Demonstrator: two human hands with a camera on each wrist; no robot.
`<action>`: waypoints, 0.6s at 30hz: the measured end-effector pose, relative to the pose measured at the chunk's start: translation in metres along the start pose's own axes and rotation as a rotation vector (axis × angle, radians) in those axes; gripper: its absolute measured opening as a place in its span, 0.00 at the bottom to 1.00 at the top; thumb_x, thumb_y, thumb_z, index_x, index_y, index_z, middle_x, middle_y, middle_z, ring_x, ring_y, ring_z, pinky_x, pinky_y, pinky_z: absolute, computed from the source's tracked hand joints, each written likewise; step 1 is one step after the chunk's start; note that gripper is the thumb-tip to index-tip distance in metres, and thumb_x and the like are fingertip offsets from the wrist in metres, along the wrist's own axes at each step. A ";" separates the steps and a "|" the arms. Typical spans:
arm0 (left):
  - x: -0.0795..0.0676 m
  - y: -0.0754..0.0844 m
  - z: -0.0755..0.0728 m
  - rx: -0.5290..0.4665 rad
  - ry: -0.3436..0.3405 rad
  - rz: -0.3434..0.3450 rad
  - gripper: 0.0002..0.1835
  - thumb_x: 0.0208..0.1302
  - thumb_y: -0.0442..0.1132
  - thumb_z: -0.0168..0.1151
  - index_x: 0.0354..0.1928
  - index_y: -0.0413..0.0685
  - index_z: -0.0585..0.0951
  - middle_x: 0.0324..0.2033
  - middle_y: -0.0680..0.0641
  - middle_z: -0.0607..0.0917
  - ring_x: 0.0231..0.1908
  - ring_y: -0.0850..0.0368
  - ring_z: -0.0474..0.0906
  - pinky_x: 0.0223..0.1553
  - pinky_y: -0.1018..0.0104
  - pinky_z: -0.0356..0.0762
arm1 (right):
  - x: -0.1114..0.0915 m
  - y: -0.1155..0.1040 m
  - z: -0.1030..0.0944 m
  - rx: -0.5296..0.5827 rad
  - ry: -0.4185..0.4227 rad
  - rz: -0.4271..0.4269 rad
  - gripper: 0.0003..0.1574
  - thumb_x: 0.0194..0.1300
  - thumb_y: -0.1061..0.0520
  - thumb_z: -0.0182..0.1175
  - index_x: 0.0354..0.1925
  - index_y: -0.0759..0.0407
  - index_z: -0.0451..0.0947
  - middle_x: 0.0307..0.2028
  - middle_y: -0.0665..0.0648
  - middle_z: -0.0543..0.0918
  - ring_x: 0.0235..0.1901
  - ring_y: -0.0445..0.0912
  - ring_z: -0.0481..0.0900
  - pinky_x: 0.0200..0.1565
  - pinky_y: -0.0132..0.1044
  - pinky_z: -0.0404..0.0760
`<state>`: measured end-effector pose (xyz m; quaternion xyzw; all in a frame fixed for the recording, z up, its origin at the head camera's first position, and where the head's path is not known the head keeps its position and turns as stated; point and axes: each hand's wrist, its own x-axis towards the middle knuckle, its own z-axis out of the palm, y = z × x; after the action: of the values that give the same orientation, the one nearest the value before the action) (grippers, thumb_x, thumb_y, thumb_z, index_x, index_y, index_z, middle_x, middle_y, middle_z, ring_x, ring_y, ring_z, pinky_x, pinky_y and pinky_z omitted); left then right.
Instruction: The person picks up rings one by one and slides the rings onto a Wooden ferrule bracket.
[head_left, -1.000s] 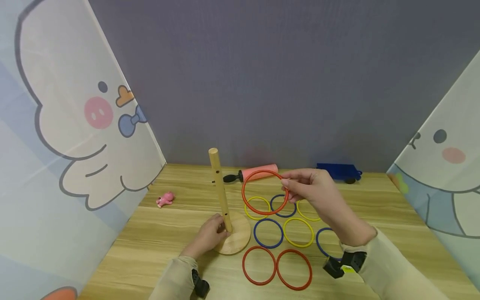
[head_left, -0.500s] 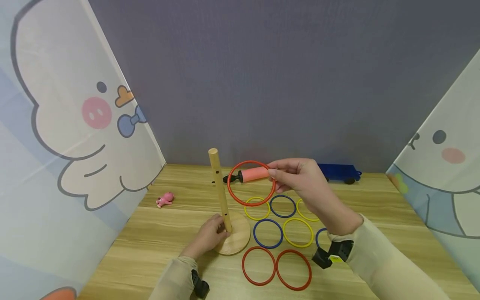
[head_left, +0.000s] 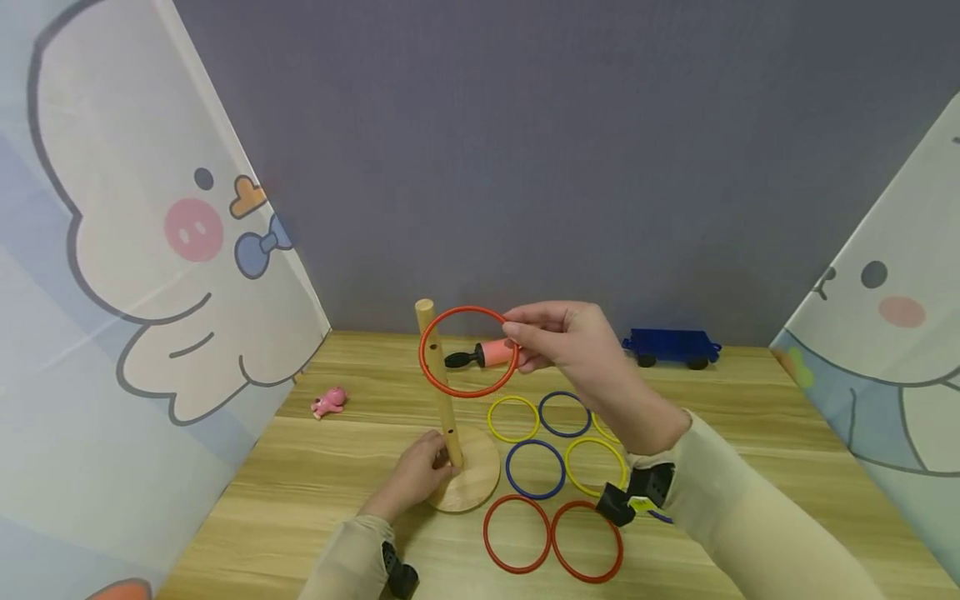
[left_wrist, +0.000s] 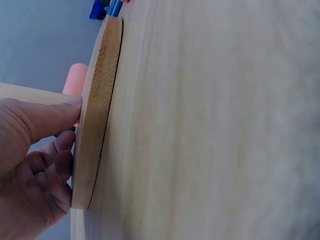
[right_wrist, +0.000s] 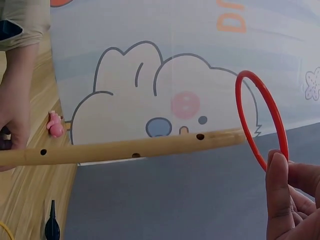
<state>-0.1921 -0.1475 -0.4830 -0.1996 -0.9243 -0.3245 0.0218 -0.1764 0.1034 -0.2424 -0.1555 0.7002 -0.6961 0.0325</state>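
Observation:
A wooden post (head_left: 447, 408) rises from a round wooden base (head_left: 482, 471), leaning slightly left in the head view. My left hand (head_left: 415, 475) grips the post's foot; its thumb (left_wrist: 57, 116) lies along the post against the base, other fingers curled beside it. High beside the post, my right hand (head_left: 573, 337) pinches a red ring (head_left: 468, 309) at its right edge between thumb and fingers. In the head view the ring's left side overlaps the upper post. The right wrist view has the ring (right_wrist: 273, 107) at the post's tip, not around it.
Two red rings (head_left: 517, 497) lie in front, with several blue (head_left: 536, 442) and yellow rings (head_left: 513, 397) behind. Farther back are a pink-barrelled pump (head_left: 493, 353) with a black handle and a blue toy wagon (head_left: 672, 344). A pink animal figure (head_left: 329, 402) sits left. Printed panels flank the table.
My right hand has moved left and slightly upward with the red ring, bringing it from right of the post to over its upper part. My left hand stays at the post's foot.

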 end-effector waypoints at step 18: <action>-0.001 -0.004 0.001 0.007 0.001 0.002 0.09 0.54 0.35 0.73 0.34 0.50 0.81 0.31 0.55 0.74 0.33 0.60 0.70 0.34 0.65 0.70 | 0.012 -0.007 0.031 0.129 0.027 -0.034 0.15 0.63 0.61 0.67 0.46 0.68 0.82 0.31 0.61 0.85 0.21 0.46 0.83 0.32 0.44 0.84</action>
<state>-0.1929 -0.1495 -0.4865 -0.2001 -0.9252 -0.3216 0.0231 -0.1780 0.0705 -0.2341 -0.1556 0.6515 -0.7422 0.0212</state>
